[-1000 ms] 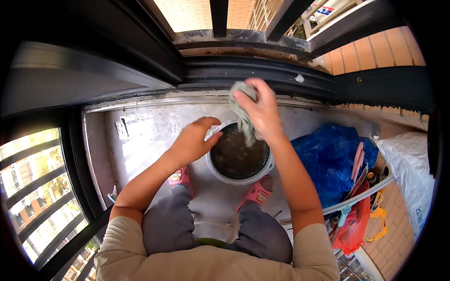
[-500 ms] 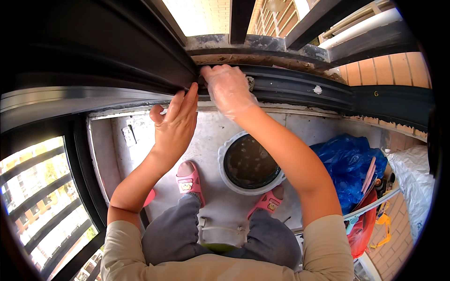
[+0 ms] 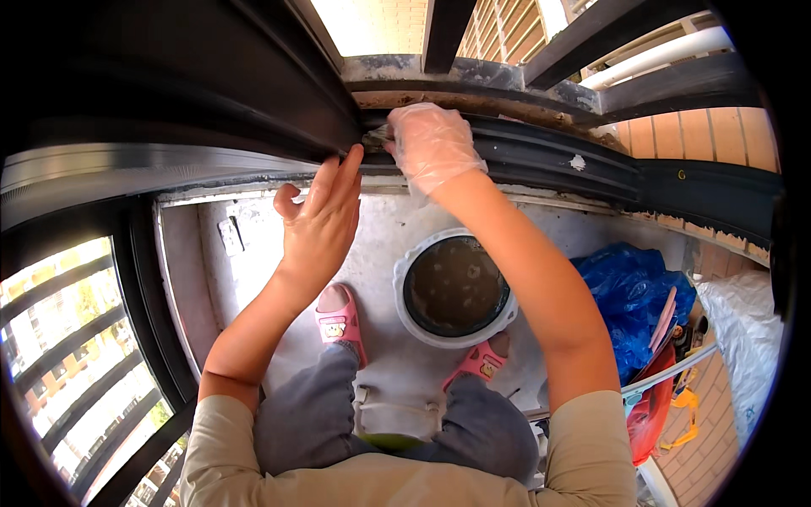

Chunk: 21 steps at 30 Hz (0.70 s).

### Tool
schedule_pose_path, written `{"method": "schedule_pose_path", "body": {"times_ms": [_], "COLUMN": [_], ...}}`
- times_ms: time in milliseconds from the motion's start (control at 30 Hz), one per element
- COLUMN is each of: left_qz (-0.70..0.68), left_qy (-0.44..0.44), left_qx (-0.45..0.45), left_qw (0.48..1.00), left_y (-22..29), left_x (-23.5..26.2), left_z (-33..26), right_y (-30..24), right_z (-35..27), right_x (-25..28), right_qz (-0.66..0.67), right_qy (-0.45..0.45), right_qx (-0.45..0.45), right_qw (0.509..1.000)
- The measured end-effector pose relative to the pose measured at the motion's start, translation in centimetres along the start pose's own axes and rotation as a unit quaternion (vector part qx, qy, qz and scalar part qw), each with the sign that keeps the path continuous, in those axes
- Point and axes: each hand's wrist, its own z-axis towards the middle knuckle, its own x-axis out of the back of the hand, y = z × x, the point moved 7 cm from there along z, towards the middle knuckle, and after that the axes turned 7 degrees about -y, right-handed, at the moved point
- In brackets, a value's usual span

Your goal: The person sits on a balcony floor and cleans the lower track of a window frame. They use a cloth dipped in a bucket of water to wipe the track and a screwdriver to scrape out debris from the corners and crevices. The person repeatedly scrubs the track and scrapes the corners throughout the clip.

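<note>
My right hand (image 3: 435,145), in a clear plastic glove, is closed over the dark window track (image 3: 541,150). A crumpled greyish rag (image 3: 377,135) peeks out by its fingertips; most of it is hidden under the hand. My left hand (image 3: 323,221) has its fingers stretched out, the index and middle fingertips touching the lower corner of the dark window sash (image 3: 279,93). It holds nothing. Below my right forearm stands a white-rimmed bucket (image 3: 407,317) of murky brown water.
Dark railing bars (image 3: 473,76) run beyond the track. At the right lie a blue plastic bag (image 3: 629,296), a red bag (image 3: 649,422) and a white sack (image 3: 743,338). My feet in pink slippers (image 3: 340,331) stand on the pale floor beside the bucket.
My right hand has shifted slightly right along the track, away from the sash edge. The greyish rag now shows on its left side. My left hand stays at the sash.
</note>
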Motion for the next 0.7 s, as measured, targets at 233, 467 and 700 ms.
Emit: {"method": "schedule_pose_path", "body": {"times_ms": [233,467,700], "left_qz": [0.020,0.018,0.016], "left_qy": [0.012,0.002,0.034], "left_qx": [0.007,0.008,-0.001], "left_qw": [1.000,1.000,0.999], "left_y": [0.0,0.0,-0.1], "left_x": [-0.2,-0.4,-0.3], "left_z": [0.0,0.0,-0.1], "right_y": [-1.2,-1.4,-0.3], "right_z": [0.9,1.6,1.5], "right_x": [-0.7,-1.1,0.1], "right_qz": [-0.008,-0.022,0.007], "right_qy": [0.082,0.056,-0.065], "right_qx": [0.003,-0.034,-0.008], "right_qw": [0.997,0.998,0.998]}}
